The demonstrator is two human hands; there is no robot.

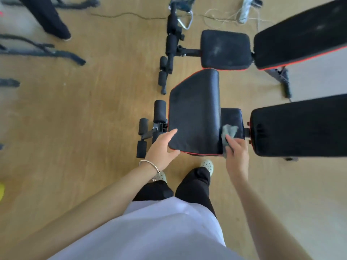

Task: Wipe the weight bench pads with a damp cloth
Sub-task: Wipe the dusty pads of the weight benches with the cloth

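Both arms reach fwd and down. L forearm angles in from lower left, R runs nearly straight ahead.

Left grip point(161, 149), bracelet point(149, 163) at wrist, spans the near-left corner of the front pad point(195, 113). Forefinger lies along the pad's left edge, thumb along the near edge: a wide clasp on the corner.

Pad is black w/ red piping, raised. Its long axis runs away from the person, tilted slightly right, on the near bench between foam rollers point(159, 111) and back pad point(300, 126).

Right grip point(236, 152) has fingers curled, closed on the grey cloth point(230, 130). Cloth is bunched against the pad's near-right edge, over the small seat pad point(232, 115).
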